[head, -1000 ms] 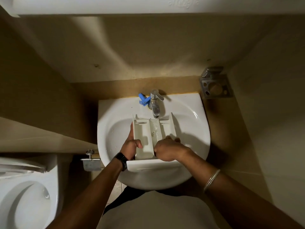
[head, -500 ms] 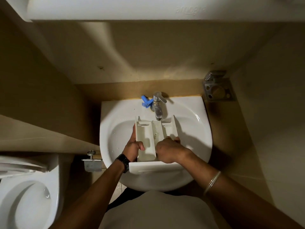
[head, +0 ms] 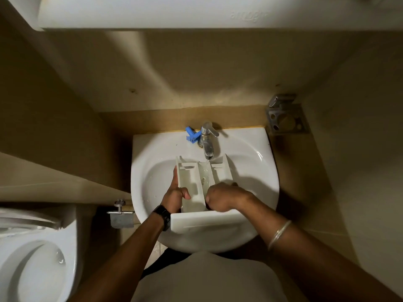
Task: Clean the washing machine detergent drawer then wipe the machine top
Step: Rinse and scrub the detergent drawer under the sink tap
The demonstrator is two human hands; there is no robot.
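Head view: detergent drawer (head: 192, 182) over sink (head: 152, 171), under tap (head: 207, 144); left hand (head: 175, 196) gripping drawer's side wall; right hand (head: 222, 198) fisted inside, contents indiscernible.

Drawer (head: 192, 184) lies in the sink (head: 257, 171), its far end under the tap (head: 207, 140), its front panel over the sink's near rim. Left hand (head: 174, 196) on the drawer's left wall, right hand (head: 220, 197) inside its right part. Clip (head: 192, 135) on the sink's back ledge, just left of tap. Toilet (head: 32, 269) well left of sink, nearer; roll holder (head: 121, 216) btwn them. Wall bracket (head: 285, 116) behind sink's right corner.
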